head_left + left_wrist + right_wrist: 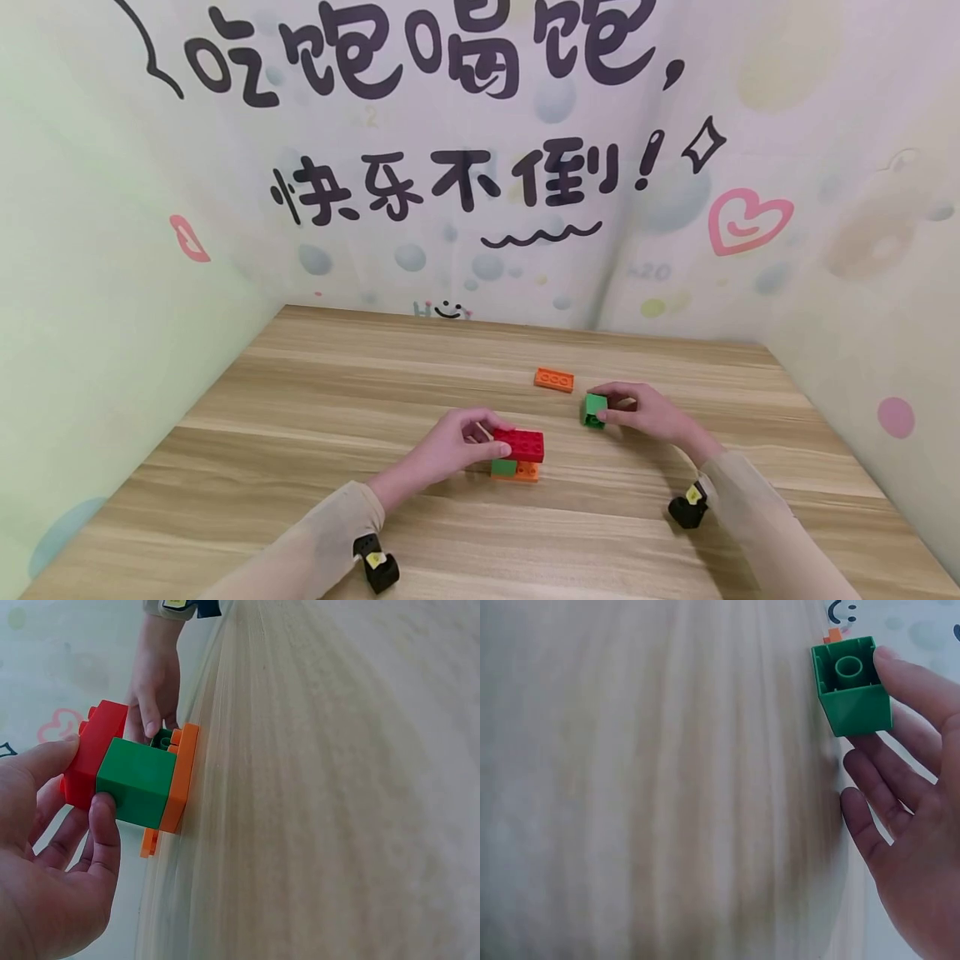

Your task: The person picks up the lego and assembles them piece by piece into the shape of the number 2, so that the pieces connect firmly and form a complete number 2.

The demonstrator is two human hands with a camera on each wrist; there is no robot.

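Note:
My left hand (457,440) pinches a red brick (528,444) by its left end. Below the red brick, a green brick (136,782) sits on one end of an orange plate (180,778), its other studs uncovered. A fingertip touches the green brick beside the red one in the left wrist view. Farther right, my right hand (647,410) pinches a second green brick (596,410) between thumb and fingers. The hollow underside of this green brick (848,667), with one round tube, shows in the right wrist view. Its studs are hidden there.
Another orange plate (553,380) lies hollow side up on the wooden table (337,358), behind and left of my right hand. A printed cloth wall (420,267) stands along the table's back edge. Black wrist cameras (377,565) hang at both sleeves.

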